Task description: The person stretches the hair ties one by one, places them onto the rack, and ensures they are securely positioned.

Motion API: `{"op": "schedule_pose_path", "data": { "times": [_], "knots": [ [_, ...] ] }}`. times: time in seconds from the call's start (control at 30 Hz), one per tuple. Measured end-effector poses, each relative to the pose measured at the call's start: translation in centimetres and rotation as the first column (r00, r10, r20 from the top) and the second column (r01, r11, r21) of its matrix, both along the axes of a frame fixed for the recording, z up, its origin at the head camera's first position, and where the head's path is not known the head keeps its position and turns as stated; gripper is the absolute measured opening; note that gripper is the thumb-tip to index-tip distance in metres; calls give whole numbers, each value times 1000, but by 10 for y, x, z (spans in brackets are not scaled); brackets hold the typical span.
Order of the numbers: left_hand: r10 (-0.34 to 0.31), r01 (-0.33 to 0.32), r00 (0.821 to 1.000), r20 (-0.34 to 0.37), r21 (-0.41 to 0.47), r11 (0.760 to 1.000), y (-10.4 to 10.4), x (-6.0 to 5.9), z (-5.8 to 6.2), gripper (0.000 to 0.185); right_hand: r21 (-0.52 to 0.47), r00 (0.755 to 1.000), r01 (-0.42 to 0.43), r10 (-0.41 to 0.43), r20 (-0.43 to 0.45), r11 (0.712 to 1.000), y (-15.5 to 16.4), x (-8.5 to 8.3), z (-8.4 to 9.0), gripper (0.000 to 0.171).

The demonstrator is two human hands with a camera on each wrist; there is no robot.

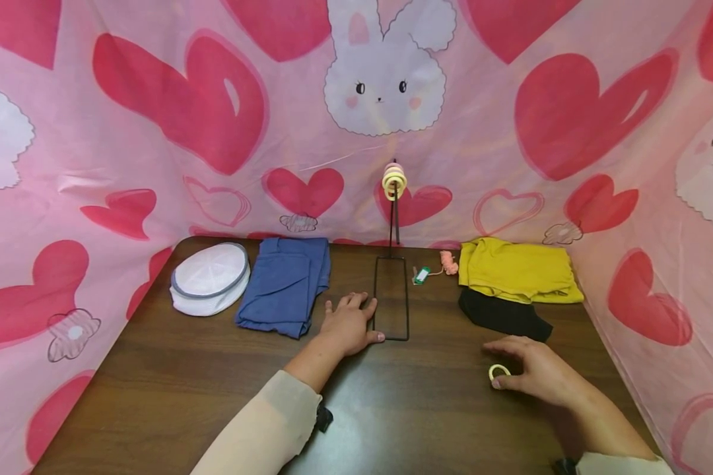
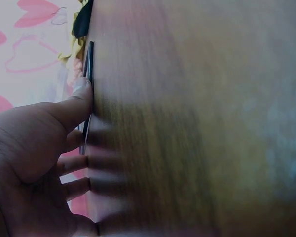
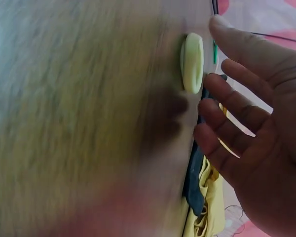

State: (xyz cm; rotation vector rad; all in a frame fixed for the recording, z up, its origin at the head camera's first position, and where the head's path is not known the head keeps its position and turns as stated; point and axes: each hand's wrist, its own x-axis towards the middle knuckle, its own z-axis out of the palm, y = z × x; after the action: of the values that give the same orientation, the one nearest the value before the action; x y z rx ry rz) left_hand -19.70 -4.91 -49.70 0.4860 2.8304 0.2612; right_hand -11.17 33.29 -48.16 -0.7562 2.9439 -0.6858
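Note:
A black wire stand [image 1: 407,298] has a flat rectangular base on the brown table and an upright with a hook arm. Several pale yellow and pinkish rings [image 1: 395,175] hang on that arm. My left hand [image 1: 347,324] rests at the base's left side, fingers spread on the tabletop and thumb across the front left corner. On the table at right lies a pale yellow ring [image 3: 193,64]. Around it hovers my right hand [image 1: 537,369], fingers loosely bent and apart from the thumb, gripping nothing. In the right wrist view the ring stands clear of the fingertips.
Left of the stand are folded blue cloth [image 1: 285,284] and a white hat [image 1: 210,274] with a grey-blue edge. At back right lie folded yellow cloth [image 1: 517,270], black cloth [image 1: 505,315], a pink cord bundle [image 1: 448,262] and a green tag [image 1: 422,275]. Patterned pink fabric [image 1: 297,132] surrounds the table.

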Motion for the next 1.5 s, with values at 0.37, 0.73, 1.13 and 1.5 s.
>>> {"op": "schedule_pose_path", "data": {
  "times": [0.37, 0.73, 1.13, 1.5],
  "knots": [
    [-1, 1, 1000, 3, -6, 1000, 0, -1, 0, 86, 30, 996, -45, 43, 72, 999, 9, 0, 0, 60],
    [-4, 4, 1000, 13, -8, 1000, 1, 0, 1, 85, 35, 994, -58, 55, 93, 998, -1, -4, -1, 34],
    [6, -6, 1000, 14, -3, 1000, 0, 0, 1, 85, -51, 994, -107, 108, 34, 993, -28, -16, 7, 25],
    [5, -5, 1000, 13, -3, 1000, 1, 0, 1, 85, -88, 979, -187, 179, -96, 978, -55, -28, 16, 26]
  ]
}}
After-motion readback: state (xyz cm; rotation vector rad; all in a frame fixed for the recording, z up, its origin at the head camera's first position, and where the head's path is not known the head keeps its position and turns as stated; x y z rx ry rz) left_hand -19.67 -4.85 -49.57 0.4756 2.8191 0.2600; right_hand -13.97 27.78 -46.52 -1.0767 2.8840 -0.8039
